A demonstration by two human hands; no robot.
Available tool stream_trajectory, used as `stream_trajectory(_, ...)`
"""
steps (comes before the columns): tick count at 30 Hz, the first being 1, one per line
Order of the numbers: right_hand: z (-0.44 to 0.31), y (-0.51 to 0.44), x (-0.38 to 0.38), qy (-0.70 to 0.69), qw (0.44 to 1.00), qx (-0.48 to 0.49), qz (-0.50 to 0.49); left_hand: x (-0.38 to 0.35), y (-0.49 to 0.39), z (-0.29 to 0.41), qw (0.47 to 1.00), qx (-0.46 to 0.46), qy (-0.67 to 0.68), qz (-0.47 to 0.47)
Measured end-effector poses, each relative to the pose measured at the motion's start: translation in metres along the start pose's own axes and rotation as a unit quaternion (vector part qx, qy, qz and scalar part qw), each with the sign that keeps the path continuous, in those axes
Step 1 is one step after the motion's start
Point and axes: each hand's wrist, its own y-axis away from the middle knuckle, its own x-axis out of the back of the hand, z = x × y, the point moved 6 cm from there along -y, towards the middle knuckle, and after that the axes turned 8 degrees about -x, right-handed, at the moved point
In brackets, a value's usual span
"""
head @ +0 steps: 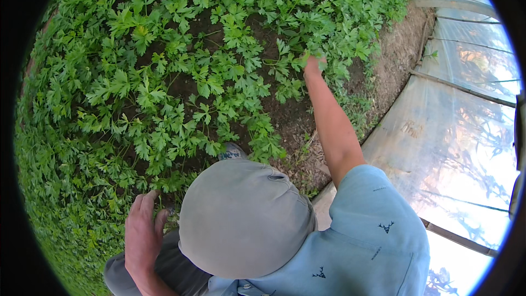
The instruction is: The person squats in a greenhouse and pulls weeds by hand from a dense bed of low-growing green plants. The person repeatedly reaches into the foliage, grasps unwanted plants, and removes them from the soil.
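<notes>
A dense bed of celery-like leafy plants [205, 78] spreads before me, with dark soil [283, 115] showing between the stems. My right arm reaches forward, and my right hand [314, 65] is in among the leaves at the bed's right side. Foliage covers most of its fingers, so whether it grips a stem is hidden. Low at the left, my left hand [143, 228] is held above my bent, dark-trousered knee [176, 263]. Its thumb stands apart from its fingers and nothing shows in it. The fingertips are close to the nearest leaves.
Clear plastic sheeting [427, 131] slopes along the right, crossed by thin poles [464, 88]. A strip of bare earth [396, 53] runs between it and the plants. A grey cap [246, 218] blocks the lower middle; a patterned shoe [232, 151] peeks out beyond it.
</notes>
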Motion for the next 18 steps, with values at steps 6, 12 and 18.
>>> stream_trajectory(6, -0.039, -0.036, -0.015, 0.324, 0.891, 0.315, 0.035, 0.002, 0.003, 0.000, 1.000, 0.016, -0.012, 0.016)
stream_trajectory(12, -0.034, -0.058, -0.054, 0.215, 0.955, 0.130, -0.158, -0.005, 0.005, -0.003, 0.999, 0.039, -0.030, -0.001)
stream_trajectory(18, -0.040, -0.081, -0.025, 0.191, 0.954, 0.223, -0.064, 0.000, 0.003, -0.001, 0.998, 0.057, -0.005, 0.012)
